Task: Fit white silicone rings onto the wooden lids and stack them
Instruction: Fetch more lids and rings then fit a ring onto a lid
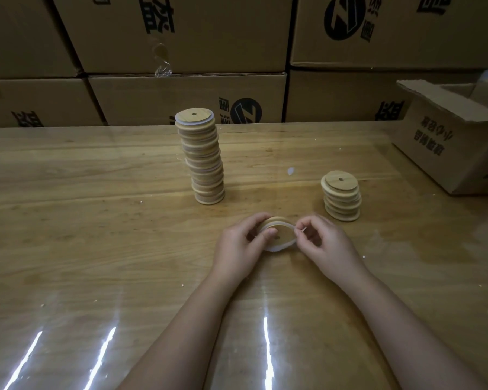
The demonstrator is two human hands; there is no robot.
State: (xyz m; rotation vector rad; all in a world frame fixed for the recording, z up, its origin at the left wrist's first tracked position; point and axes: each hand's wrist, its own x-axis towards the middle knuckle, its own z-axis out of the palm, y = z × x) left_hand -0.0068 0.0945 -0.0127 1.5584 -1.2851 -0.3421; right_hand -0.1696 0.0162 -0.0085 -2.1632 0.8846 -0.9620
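Note:
A round wooden lid (pixel 281 232) with a small centre hole is held tilted just above the table, between both hands. My left hand (pixel 240 246) grips its left edge, thumb on the face. My right hand (pixel 326 243) pinches the white silicone ring (pixel 276 248), which is stretched around the lid's rim on the right side. A tall leaning stack of lids with white rings (pixel 203 156) stands behind, at centre. A short stack of bare wooden lids (pixel 342 199) stands to the right of my hands.
The wooden table (pixel 96 220) is covered with a glossy clear sheet. An open cardboard box (pixel 451 136) sits at the right rear corner. A wall of stacked cardboard cartons (pixel 181 52) runs behind the table. A small white scrap (pixel 290 171) lies between the stacks.

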